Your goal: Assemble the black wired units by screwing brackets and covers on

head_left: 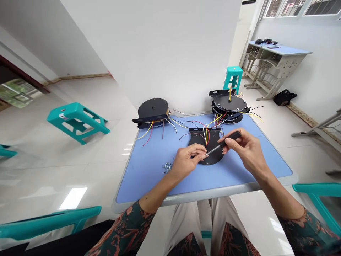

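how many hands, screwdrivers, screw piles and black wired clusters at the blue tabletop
bare hands, left and right: 2
black-handled metal screwdriver: 1
pile of small silvery screws: 1
rounded black wired clusters, back left, back right, front: 3
total: 7

A teal stool (69, 109) stood on the glossy floor (112, 161) at left, a second stool (234, 70) farther back at right; beyond it, blue-topped desks (293, 49) carried dark objects (263, 41), too distant to identify surely, and a black bag (284, 97) sat by the wall (314, 69)
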`<state>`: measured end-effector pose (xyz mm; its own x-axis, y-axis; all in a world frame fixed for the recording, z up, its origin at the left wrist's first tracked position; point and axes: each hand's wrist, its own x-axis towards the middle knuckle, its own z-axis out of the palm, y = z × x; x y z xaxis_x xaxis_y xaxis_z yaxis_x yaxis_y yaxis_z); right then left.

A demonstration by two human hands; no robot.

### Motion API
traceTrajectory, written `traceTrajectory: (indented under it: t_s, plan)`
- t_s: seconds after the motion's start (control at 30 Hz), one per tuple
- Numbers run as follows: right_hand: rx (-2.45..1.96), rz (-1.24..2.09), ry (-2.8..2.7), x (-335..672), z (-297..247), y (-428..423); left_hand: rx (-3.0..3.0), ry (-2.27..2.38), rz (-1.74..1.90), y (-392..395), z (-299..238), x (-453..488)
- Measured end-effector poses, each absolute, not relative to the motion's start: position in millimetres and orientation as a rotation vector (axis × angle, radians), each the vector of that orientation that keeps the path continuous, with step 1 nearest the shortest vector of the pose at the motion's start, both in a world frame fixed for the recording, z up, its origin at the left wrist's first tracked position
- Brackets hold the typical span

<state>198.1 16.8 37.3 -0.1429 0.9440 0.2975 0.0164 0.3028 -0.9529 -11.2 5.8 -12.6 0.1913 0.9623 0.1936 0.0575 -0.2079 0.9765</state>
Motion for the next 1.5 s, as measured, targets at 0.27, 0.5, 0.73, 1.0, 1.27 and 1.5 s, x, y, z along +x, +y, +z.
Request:
traceTrajectory:
  t_s: [0.27, 0.5, 0.73, 1.0, 1.27, 1.5]
  plan:
    - [-1.125, 0.823, -1.386, 192.6, 16.2, -24.8, 2.239, 0.978, 1.096, 5.8, -20.2, -15.3]
    - [-1.146, 0.811, -1.251, 192.1, 5.2, -35.4, 2.535, 0.79, 1.034, 1.2, -26.5, -17.5]
    - [-1.117, 0.914, -1.091, 195.1, -22.5, -45.4, 2.679, 0.63, 1.046, -1.0, -28.6, -18.3]
    - [-1.098, 0.931, -1.041, 195.7, -29.1, -46.4, 2.076, 1.211, 1.451, 10.3, -22.7, -21.9]
    - [-1.122, 0.916, -1.048, 199.0, -33.2, -44.9, 1.172, 1.503, 1.552, 30.1, -15.9, -54.0]
    - [-1.139, 0.911, -1.083, 200.6, -33.1, -45.1, 1.186, 1.566, 1.073, 42.9, -2.5, -43.9]
